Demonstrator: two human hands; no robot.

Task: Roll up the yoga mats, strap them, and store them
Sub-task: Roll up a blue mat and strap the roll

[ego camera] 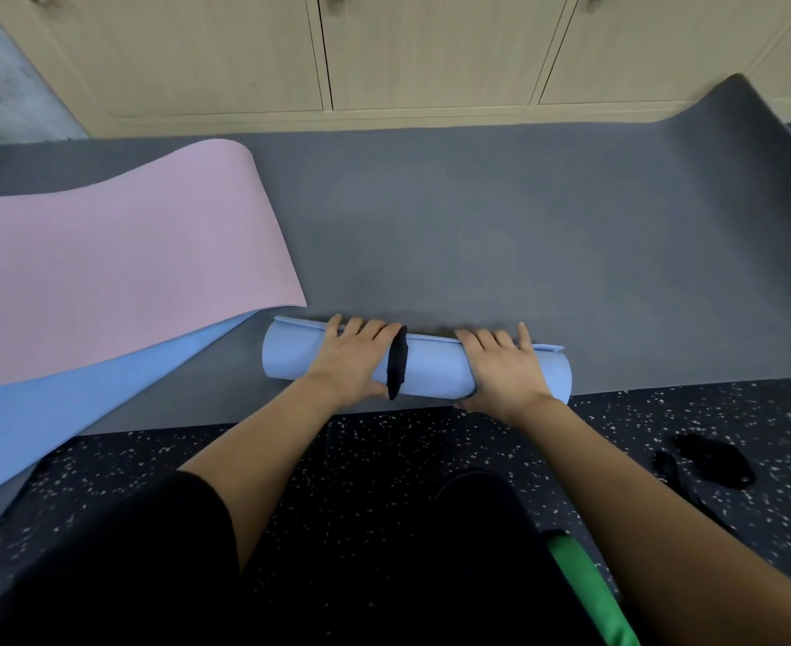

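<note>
Left hand (354,361): laid over the blue roll (435,366), fingers curved across its top and thumb tucked at the near side, so the roll was gripped.
Right hand (505,370): set well apart from the left, further along the same roll, fingers spread over the top and thumb hooked beneath; the roll was gripped here too.
Blue roll: held under both palms, lying crosswise on the grey mat (500,226), its loose edge turned to the far side beyond the fingertips.
Black strap (397,363): wrapped round the roll, touching the thumb side of the left hand and between the two hands.
Dark edge by the right wrist: too small for it to be told whether a second strap was there.
Loose straps (715,461): left on the speckled floor, outward of the right forearm and nearer the body.
Other mats: a pink mat (118,263) over a flat blue mat (58,412), outward of the left hand, not yet rolled.
Step in hand: strapping of the first roll, judged about half done.
Next move: the roll would need to be kept pressed tight by one hand while a loose strap is fetched by the right and drawn round the right end.
Storage: probably the cupboards (430,49), far beyond the fingertips.
</note>
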